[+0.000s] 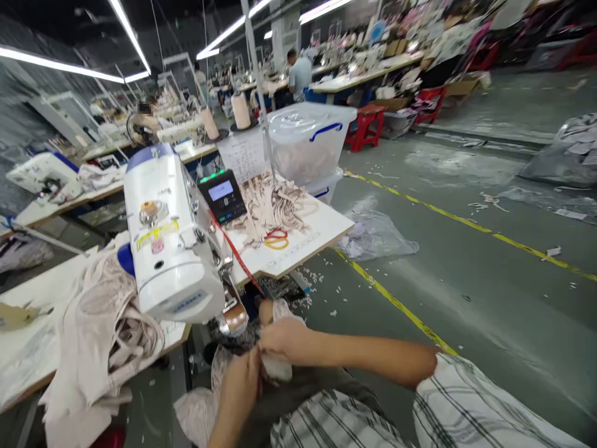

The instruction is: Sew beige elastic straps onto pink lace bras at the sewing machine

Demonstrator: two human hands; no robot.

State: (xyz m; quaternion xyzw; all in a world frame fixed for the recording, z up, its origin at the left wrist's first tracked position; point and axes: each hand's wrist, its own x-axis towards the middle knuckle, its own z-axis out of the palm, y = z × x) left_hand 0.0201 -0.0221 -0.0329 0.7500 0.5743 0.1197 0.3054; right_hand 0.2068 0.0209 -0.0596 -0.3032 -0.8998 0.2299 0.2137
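1. The right hand point(289, 341) is just below and to the right of the sewing machine point(170, 249), its fingers curled closed in a pinch on pale fabric.
2. The left hand point(240, 381) meets it on the machine's near side, thumb and fingertips pinched together; the exact hold is hidden.
3. The pale lace-trimmed garment point(278, 368) is between and beneath both hands, near the machine's lit front end, with lace on either side of them.
4. A red strap point(237, 254) runs down the machine's right side towards the hands.
5. Right of the machine are a control panel point(222, 196), scissors point(278, 237) with red and yellow handles, and loose pale strips point(273, 202).
6. Left of the machine, a heap of pale pieces point(100, 305) hangs over the table edge.
7. Beyond the machine, to the right, stands a lidded clear bin point(308, 137).
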